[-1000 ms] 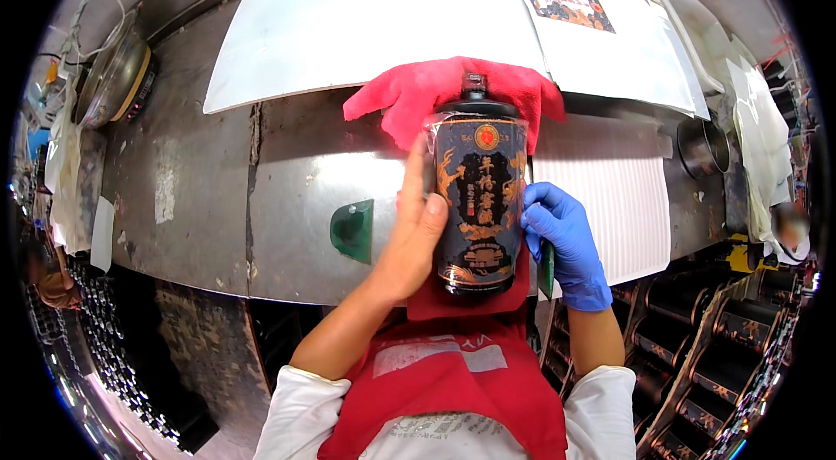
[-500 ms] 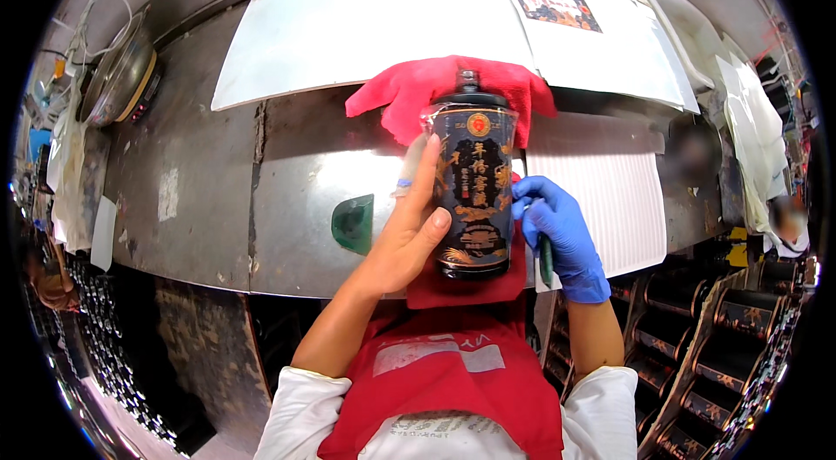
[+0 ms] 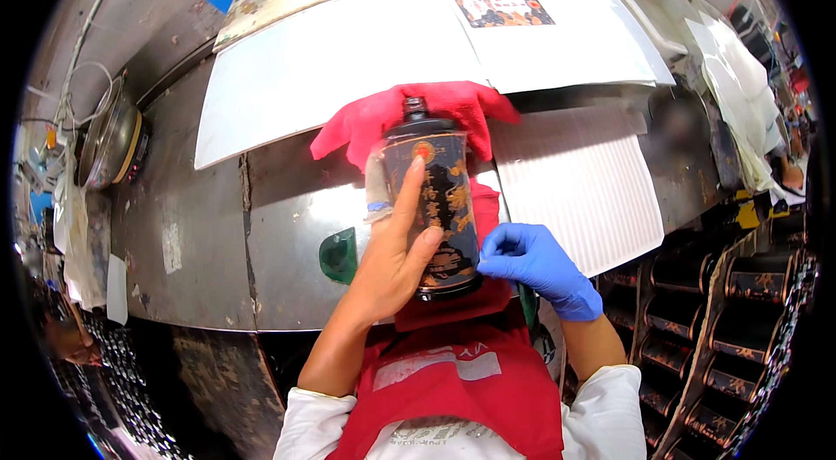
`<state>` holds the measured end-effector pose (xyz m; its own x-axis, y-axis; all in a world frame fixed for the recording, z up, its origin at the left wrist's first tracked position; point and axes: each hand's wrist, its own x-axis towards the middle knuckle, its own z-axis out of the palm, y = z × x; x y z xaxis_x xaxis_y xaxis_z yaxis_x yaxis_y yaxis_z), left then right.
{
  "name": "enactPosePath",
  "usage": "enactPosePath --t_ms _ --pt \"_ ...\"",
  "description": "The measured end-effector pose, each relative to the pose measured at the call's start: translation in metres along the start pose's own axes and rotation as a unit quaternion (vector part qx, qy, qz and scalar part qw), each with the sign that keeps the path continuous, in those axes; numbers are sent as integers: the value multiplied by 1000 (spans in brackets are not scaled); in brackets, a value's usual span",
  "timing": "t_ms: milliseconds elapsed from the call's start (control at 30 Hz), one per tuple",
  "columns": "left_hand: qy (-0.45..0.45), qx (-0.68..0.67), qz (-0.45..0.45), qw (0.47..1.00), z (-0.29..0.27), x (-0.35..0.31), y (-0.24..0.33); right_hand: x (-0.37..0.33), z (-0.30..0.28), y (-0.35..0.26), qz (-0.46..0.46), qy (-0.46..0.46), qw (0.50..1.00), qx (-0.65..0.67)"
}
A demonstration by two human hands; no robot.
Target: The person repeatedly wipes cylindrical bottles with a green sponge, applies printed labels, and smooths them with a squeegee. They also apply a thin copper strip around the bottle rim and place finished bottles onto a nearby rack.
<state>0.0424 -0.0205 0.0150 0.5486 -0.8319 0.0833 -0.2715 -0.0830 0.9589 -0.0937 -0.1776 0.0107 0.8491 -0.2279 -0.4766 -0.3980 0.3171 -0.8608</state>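
A black bottle [image 3: 453, 190] with gold and orange decoration lies on a red cloth, neck pointing away from me. My left hand [image 3: 392, 260] is bare and holds its left side, index finger and thumb laid along the decorated front. A greyish cover wraps one of that hand's fingers beside the bottle. In a blue glove, my right hand [image 3: 544, 268] pinches at the bottle's lower right edge. A dark green flat piece [image 3: 528, 303] sticks out beneath this hand, apparently held in its curled fingers; most of it is hidden. Left of my left hand lies another green flat piece [image 3: 338, 256].
The red cloth [image 3: 348, 136] spreads behind the bottle on a metal table [image 3: 196, 225]. White boards [image 3: 305, 68] lie at the back, with a printed decorated sheet [image 3: 502, 6] on them. White ribbed foam [image 3: 579, 190] is at the right. Racks of black bottles [image 3: 749, 281] stand lower right.
My right hand has come down along the bottle's right edge toward its base, fingers now pinched there. My left hand stays on the bottle. The whole view has shifted slightly.
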Motion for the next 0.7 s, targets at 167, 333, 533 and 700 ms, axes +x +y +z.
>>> enactPosePath --t_ms 167,333,533,700 --pt "20 8 9 1000 6 2 -2 5 -10 7 9 11 999 43" --pt "29 -9 7 1000 13 4 1 15 -8 25 -48 -24 998 17" --pt "28 -42 18 999 1 -3 -11 17 -19 8 -18 -17 998 56" --pt "93 -100 29 990 -5 7 -13 40 -8 -21 -92 47 991 86"
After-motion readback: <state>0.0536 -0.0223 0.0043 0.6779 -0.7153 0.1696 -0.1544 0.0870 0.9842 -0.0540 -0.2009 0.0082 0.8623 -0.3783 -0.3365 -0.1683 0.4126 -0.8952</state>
